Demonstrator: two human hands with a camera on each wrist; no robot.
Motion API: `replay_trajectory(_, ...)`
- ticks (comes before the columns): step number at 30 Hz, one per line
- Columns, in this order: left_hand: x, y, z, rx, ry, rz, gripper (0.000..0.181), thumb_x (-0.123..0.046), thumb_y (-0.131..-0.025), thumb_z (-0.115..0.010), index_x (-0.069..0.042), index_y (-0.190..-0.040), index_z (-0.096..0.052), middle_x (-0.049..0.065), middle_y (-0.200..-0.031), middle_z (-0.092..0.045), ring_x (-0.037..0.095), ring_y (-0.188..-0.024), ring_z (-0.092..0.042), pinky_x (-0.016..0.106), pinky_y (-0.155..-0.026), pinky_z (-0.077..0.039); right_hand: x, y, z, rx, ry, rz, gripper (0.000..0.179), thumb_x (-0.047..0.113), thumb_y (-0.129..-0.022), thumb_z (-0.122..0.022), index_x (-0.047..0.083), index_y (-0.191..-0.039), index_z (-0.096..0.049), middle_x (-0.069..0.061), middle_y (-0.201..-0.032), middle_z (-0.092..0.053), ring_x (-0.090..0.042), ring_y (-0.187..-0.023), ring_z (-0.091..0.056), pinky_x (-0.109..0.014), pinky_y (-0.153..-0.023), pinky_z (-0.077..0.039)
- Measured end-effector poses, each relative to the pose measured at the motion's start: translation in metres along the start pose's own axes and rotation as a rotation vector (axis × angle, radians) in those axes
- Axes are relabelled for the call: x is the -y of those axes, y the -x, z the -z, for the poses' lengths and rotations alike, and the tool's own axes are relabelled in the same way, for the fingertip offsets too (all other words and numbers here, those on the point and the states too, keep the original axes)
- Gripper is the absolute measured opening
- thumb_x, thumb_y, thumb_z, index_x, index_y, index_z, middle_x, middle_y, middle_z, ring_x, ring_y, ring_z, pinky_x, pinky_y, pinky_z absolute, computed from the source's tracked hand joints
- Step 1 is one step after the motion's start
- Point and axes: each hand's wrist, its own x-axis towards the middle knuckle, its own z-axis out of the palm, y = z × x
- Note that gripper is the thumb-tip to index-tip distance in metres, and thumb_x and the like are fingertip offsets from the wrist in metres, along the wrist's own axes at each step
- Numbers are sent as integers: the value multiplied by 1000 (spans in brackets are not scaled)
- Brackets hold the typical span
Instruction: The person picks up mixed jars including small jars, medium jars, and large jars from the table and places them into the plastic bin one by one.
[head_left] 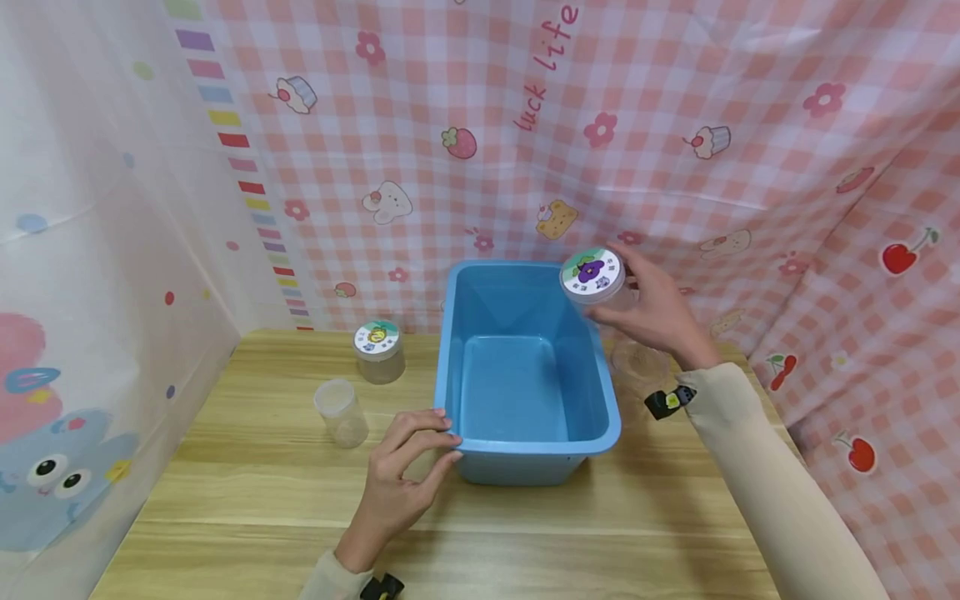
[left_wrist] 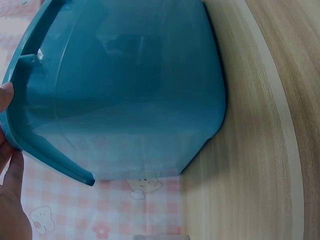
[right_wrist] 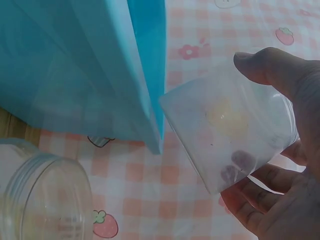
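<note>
A blue plastic basin [head_left: 513, 392] stands in the middle of the wooden table. At its near left corner my left hand [head_left: 405, 471] holds the rim, with thumb and fingertips on either side of the corner in the left wrist view. My right hand [head_left: 656, 304] grips a clear plastic jar [right_wrist: 220, 125] by its sides, above the basin's right rim. The jar's round white lid [head_left: 592, 273] carries a purple and green picture and faces up toward the head camera. Dark and yellowish patches show through the jar in the right wrist view.
Left of the basin are a jar with a yellow picture on its lid [head_left: 378, 354] and a clear jar [head_left: 342, 414]. Another clear jar [head_left: 639, 364] stands at the right, partly behind my right wrist. A pink checked cloth [head_left: 480, 183] hangs behind the table.
</note>
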Motion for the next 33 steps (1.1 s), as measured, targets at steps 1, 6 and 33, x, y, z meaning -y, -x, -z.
replay_trajectory(1,0,0,0,0,-1,1,12,-10,-88,-81,-5,-97,-76,13,-106,-69,32,-111,-65,27,-109,-52,2,-1,-1,7,4,2,97,29,-81,-88,16,-160,-33,-14,-152,-51,-38,-134,-54,-62,-111,-49)
replay_trajectory(6,0,0,0,-1,1,-2,12,-10,-88,-81,-4,-97,-75,13,-106,-68,28,-114,-65,27,-109,-52,7,-8,-8,34,24,7,98,32,-81,-88,16,-160,-33,-13,-153,-50,-37,-135,-52,-64,-111,-47)
replay_trajectory(33,-1,-2,0,-6,14,-19,16,-2,-82,-83,-2,-96,-75,14,-104,-68,27,-113,-66,27,-109,-53,0,-8,-18,57,41,-32,94,42,-85,-83,19,-161,-32,-15,-158,-45,-42,-141,-47,-68,-109,-48)
